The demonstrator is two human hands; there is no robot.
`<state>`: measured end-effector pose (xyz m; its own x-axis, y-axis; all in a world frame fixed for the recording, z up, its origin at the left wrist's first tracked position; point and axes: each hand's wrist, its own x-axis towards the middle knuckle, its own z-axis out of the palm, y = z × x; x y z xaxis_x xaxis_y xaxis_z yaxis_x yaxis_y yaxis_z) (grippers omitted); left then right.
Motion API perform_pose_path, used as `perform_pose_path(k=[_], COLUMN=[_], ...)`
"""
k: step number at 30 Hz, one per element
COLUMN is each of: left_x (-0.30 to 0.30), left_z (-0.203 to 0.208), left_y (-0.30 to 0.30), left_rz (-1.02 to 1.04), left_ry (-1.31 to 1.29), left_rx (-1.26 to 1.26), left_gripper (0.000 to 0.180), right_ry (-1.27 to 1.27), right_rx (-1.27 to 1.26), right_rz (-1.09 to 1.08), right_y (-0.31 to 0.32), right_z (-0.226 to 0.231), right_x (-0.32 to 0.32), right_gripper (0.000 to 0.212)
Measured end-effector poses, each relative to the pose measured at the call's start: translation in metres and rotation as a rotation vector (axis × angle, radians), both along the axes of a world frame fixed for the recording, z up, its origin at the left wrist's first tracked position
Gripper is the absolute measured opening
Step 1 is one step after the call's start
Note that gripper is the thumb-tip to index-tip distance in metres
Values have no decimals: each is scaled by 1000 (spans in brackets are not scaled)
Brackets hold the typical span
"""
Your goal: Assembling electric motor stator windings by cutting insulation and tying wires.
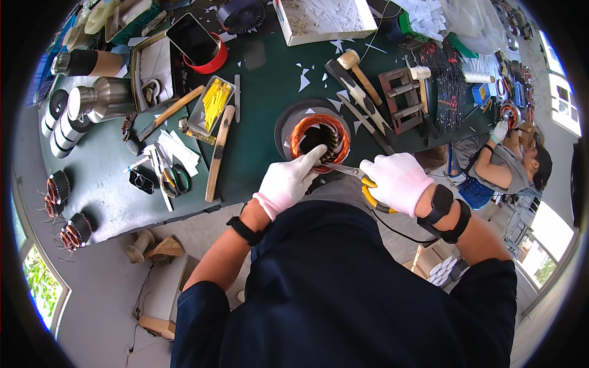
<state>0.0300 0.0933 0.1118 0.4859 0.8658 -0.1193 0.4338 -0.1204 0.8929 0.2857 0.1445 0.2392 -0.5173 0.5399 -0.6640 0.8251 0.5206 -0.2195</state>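
A motor stator with copper windings (345, 144) stands in a round dark dish (281, 132) near the table's front edge. My left hand (288, 182), in a white glove, grips the stator's near rim, index finger reaching over its opening. Gloved as well, my right hand (397, 179) is closed around scissors (370, 191) with yellow and black handles. Their metal blades point left and meet the near edge of the windings, close to my left fingertips. What lies between the blade tips is too small to make out.
A mallet (362, 73), files and a metal clamp frame (402, 101) lie right of the dish. Left are a tray of yellow strips (216, 101), a wooden stick (219, 153), green-handled scissors (178, 181) and steel bottles (104, 98). Another person (509, 165) works at far right.
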Motion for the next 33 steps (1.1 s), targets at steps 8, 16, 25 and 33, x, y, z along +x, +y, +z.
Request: perform_pose_path(k=[8,16,25,33], left_x=[0,-18,12,24], left_z=[-1,7,15,0], left_y=[-2,23,9,-2], left_rz=[22,-95,21,151], left_ry=[-16,-2,124,-10], left_rx=[-7,-133,-72,-153], left_gripper=[62,61,71,63], right_ry=[0,-15,-73,-97], right_rx=[-39,-9,59,13], right_rz=[-2,-44,141,496], right_y=[-3,2,59,109], right_z=[-11,6,21,14], right_x=[-7,15,21,1], right_gripper=[23,21,25,22])
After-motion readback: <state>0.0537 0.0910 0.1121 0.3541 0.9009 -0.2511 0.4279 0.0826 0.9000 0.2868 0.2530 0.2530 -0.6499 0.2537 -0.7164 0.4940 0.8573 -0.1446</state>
